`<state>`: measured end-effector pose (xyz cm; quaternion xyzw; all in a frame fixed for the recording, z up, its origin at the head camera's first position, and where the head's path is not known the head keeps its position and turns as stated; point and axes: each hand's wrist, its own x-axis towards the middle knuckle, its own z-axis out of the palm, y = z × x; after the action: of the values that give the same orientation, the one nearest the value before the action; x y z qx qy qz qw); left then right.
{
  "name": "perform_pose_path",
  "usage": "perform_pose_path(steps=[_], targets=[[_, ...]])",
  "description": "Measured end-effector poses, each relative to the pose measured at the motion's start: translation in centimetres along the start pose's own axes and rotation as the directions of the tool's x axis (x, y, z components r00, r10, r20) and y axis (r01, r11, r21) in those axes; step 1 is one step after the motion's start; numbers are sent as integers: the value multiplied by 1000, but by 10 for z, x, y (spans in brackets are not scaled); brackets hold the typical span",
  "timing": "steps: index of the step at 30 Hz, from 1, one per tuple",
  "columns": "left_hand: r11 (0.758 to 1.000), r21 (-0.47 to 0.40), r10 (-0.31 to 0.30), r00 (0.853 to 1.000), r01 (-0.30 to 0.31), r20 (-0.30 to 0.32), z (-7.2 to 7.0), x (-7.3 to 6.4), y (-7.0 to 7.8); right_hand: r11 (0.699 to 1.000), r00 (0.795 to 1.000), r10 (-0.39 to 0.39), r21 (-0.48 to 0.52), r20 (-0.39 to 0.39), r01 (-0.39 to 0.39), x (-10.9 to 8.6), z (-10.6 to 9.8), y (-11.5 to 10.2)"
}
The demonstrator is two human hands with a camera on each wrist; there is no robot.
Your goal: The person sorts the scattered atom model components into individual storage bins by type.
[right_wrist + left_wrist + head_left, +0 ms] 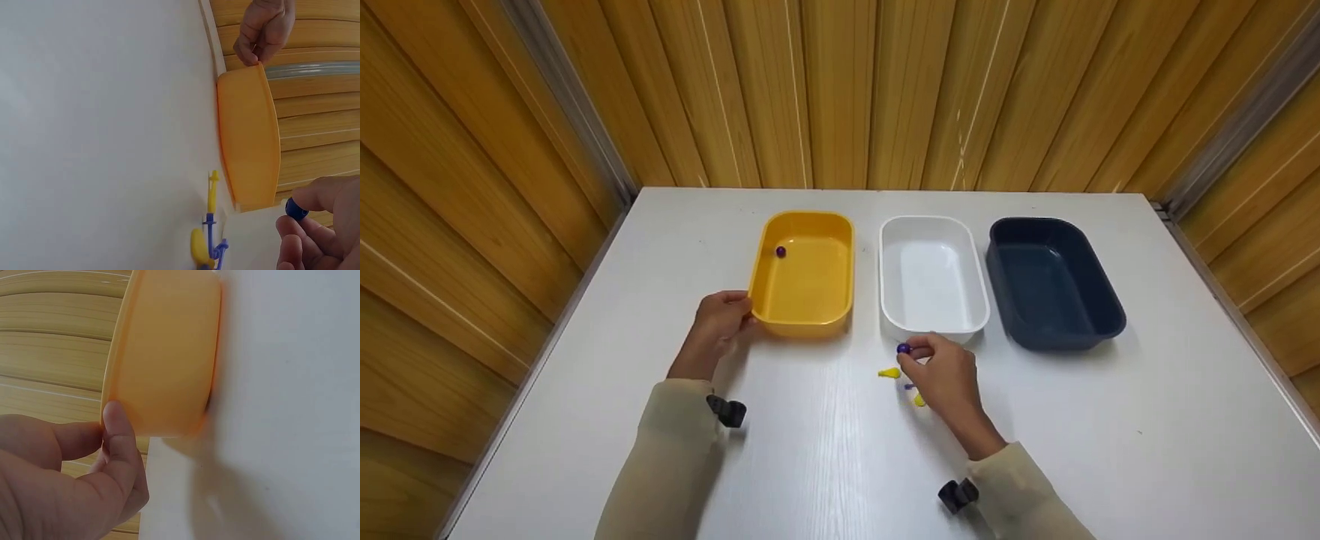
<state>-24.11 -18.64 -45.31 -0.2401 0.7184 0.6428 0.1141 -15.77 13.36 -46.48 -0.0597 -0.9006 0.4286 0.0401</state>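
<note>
At the near left corner of the yellow tub, my left hand pinches the rim between thumb and fingers; the left wrist view shows this grip up close. A small dark purple ball lies inside that tub, by its left wall. My right hand holds a similar small ball between thumb and fingertips, just in front of the white tub; it looks blue in the right wrist view. Below that hand, small yellow plastic pieces and purple ones lie on the table, partly hidden by the hand.
The three tubs stand in a row across the white table, with a dark blue tub at the right. Wood-patterned panels rise behind the table and on both sides. Each sleeve carries a small black device at the wrist.
</note>
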Motion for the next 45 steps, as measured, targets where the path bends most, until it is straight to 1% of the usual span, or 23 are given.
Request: perform_pose_path(steps=[4, 9, 13, 16, 21, 27, 30, 34, 37, 39, 41, 45], targets=[[1000, 13, -7, 1000, 7, -1, -1, 0, 1, 999, 999, -47, 12, -1, 47, 2, 4, -14], [999, 32, -35, 999, 35, -7, 0, 1, 3, 993, 993, -116, 10, -16, 117, 8, 15, -32], [998, 52, -18, 1000, 19, -10, 0, 1, 2, 986, 986, -168, 8, -20, 168, 14, 26, -46], [998, 60, -7, 1000, 7, -8, 0, 0, 1, 982, 982, -186, 23, -3, 186, 19, 35, -55], [998, 55, -37, 999, 37, -4, 1, 0, 2, 981, 981, -191, 42, 10, 191, 25, 49, -67], [997, 61, -48, 999, 49, -9, 0, 1, 4, 981, 982, -187, 42, 0, 187, 32, 61, -72], [997, 65, -42, 999, 43, -10, 0, 0, 4, 985, 986, -166, 46, 16, 165, 35, 65, -73], [999, 47, -24, 1000, 24, -5, 1, 1, 3, 989, 990, -143, 37, 21, 142, 36, 66, -70], [999, 39, -15, 1000, 15, -5, 1, 1, 3, 988, 988, -151, 27, 8, 151, 37, 66, -69], [999, 49, -19, 1000, 19, -10, 1, 2, 3, 985, 986, -168, 21, 0, 168, 37, 65, -68], [999, 52, -9, 1000, 10, -14, 1, 1, 2, 984, 984, -178, 19, -3, 178, 37, 65, -67], [999, 53, -1, 1000, 2, -21, 1, 1, 1, 984, 984, -177, 20, -1, 177, 36, 66, -65]])
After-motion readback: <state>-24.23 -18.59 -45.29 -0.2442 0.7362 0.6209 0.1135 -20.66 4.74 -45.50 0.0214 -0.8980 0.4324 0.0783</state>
